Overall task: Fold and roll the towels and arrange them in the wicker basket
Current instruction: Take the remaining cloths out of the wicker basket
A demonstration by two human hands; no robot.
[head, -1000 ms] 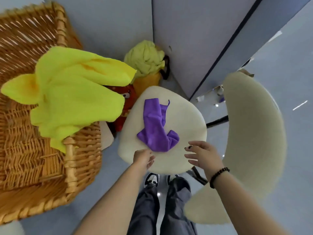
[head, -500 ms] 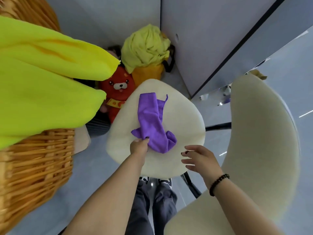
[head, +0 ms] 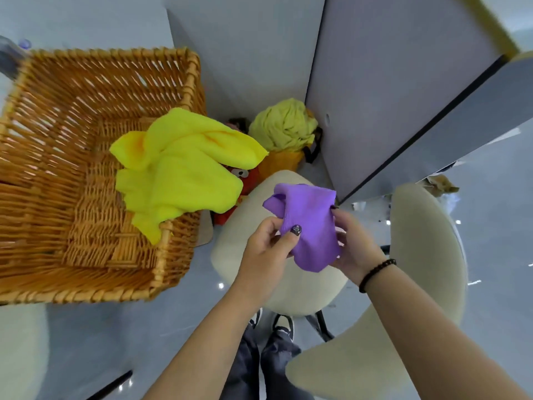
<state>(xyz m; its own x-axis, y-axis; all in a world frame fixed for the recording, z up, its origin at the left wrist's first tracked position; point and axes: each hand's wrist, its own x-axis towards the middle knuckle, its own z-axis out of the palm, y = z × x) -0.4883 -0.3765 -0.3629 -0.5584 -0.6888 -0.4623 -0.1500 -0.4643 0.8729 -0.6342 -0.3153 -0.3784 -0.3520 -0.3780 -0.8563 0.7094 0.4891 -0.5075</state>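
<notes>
Purple cloth is now up off the seat: the purple towel (head: 310,226), which half a second ago lay crumpled on the cream stool (head: 305,287) with only the left hand touching its near corner, hangs bunched in the air between both hands. The left hand (head: 266,249) pinches its left side, thumb on top; the right hand (head: 356,249) has come in and grasps the right edge, fingers mostly hidden behind the fabric. That reads as the start of shaking it open for folding, so no fold is made yet. Further off to the left, the yellow towel (head: 178,174) is draped unfolded over the corner of the wicker basket (head: 86,293), whose inside otherwise shows no rolled towels. Beyond the stool a red plush toy (head: 248,177) peeks out against the wall.
</notes>
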